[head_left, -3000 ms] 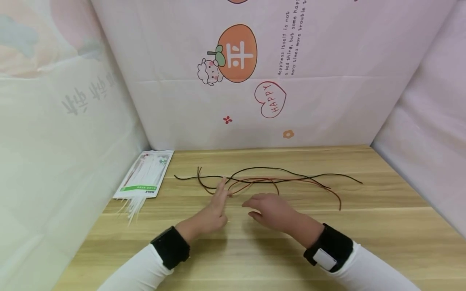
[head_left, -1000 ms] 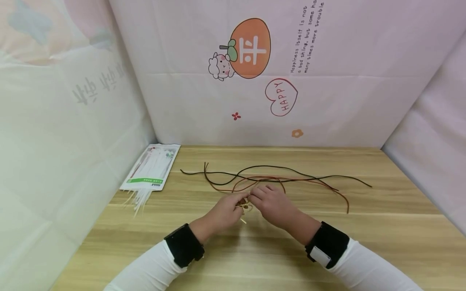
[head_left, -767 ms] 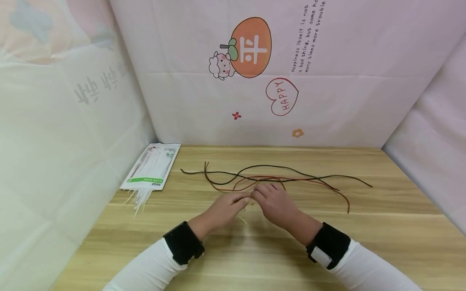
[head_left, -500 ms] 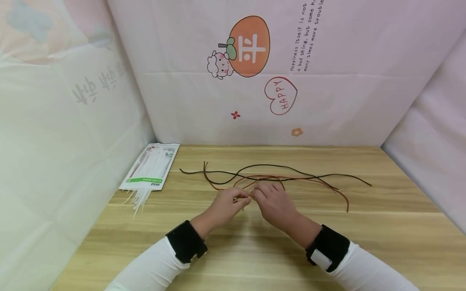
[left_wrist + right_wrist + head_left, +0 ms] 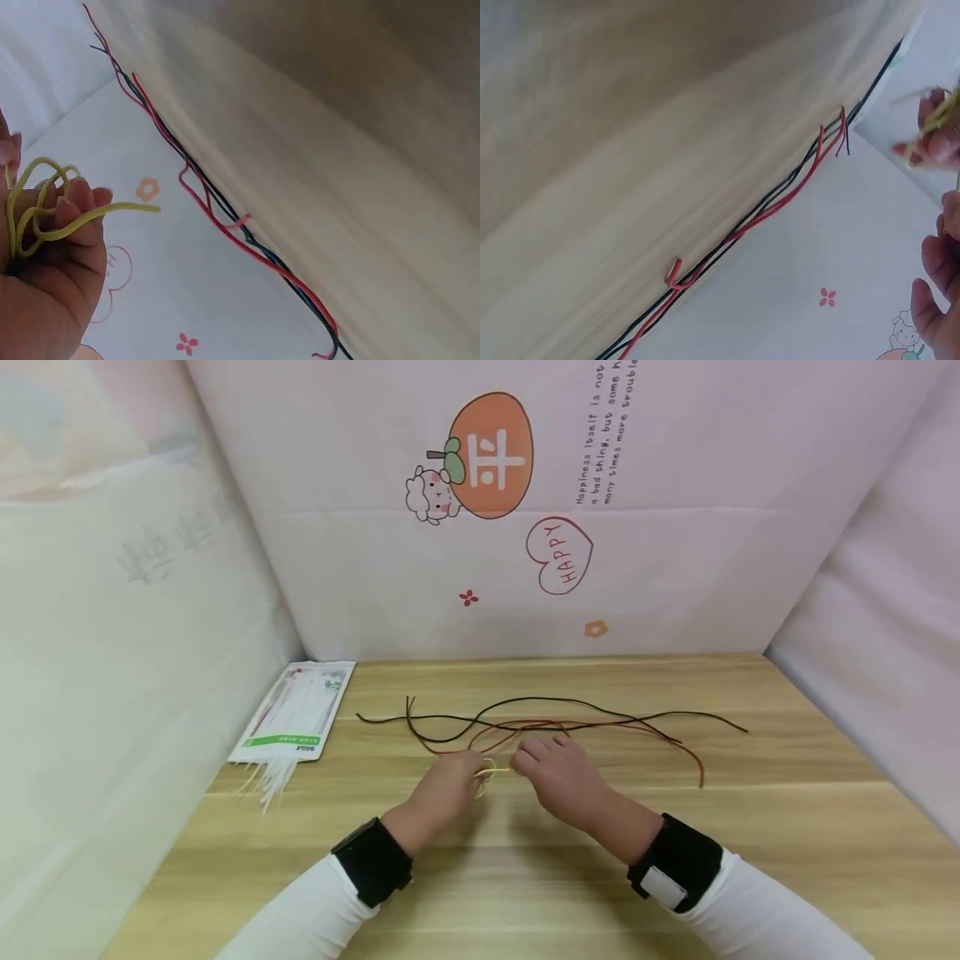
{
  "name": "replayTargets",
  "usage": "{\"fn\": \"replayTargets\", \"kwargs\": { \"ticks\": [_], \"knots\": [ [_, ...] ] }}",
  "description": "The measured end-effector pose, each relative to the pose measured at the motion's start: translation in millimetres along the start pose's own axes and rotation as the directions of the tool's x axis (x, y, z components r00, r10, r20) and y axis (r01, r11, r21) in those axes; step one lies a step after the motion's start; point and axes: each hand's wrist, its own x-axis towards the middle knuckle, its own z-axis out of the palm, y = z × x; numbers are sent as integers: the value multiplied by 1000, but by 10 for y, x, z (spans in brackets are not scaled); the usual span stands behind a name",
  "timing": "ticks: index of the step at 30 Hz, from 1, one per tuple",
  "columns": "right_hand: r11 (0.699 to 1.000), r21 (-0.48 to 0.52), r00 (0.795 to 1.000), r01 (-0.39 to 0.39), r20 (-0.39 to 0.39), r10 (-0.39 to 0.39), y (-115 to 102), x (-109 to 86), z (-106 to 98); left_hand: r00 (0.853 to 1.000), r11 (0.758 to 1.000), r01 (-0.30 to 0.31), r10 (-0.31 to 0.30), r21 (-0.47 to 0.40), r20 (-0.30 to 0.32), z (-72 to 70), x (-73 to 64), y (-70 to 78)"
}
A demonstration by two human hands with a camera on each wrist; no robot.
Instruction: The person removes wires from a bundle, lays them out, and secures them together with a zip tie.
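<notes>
Over my camera link I have both hands above the middle of the table (image 5: 487, 906), the left hand (image 5: 441, 792) at 9 o'clock from the right hand (image 5: 567, 783). A short, straight piece of yellow cord (image 5: 124, 205) runs between them. The left hand has its fingers curled around this cord, and loose loops come out at its fingers; in my left wrist view one free end points to 3 o'clock. The right hand pinches the cord with its fingertips; which fingers exactly, I cannot tell, because the back of the hand covers them in my head view.

At 12 o'clock from the hands, black cords (image 5: 540, 698) and red cords (image 5: 259, 256) lie across the table and cross one another. The near curves of the red ones come close to the hands.

Between 9 and 10 o'clock I see a plastic bag (image 5: 292, 714) with a green stripe, and white strips (image 5: 276, 781) stick out of its near end. Each wrist wears a black band (image 5: 677, 862), next to a white sleeve (image 5: 776, 910). Behind the table hangs a white printed sheet (image 5: 360, 585), with a red heart (image 5: 560, 556) on it.
</notes>
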Motion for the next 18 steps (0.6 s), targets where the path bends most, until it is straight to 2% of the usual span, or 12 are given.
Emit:
{"fn": "replayTargets", "kwargs": {
  "ticks": [2,4,6,10,12,14,16,18],
  "knots": [
    [1000,-12,1000,-22,11,22,39,-11,-35,1000,1000,-10,10,14,-7,-11,6,-1],
    [999,-20,999,-35,34,35,69,-40,-48,999,999,-48,48,-16,-8,-23,-10,-2],
    [998,-21,997,-53,47,54,96,-78,-50,993,992,-113,112,-54,-27,-22,-35,-12],
    [998,-21,998,-59,37,60,132,-155,-65,970,962,-237,225,-135,-97,-8,-78,-13],
    [998,-27,998,-59,20,60,151,-182,-66,956,946,-280,260,-162,-134,1,-82,5],
    [998,-31,999,-48,11,48,156,-196,-56,953,942,-285,260,-176,-155,10,-101,18],
    [999,-36,999,-35,0,35,168,-209,-51,961,951,-257,234,-173,-146,10,-108,33],
    [999,-43,1000,-23,-17,22,189,-219,-55,975,967,-204,186,-152,-122,7,-107,48]
  ]
}}
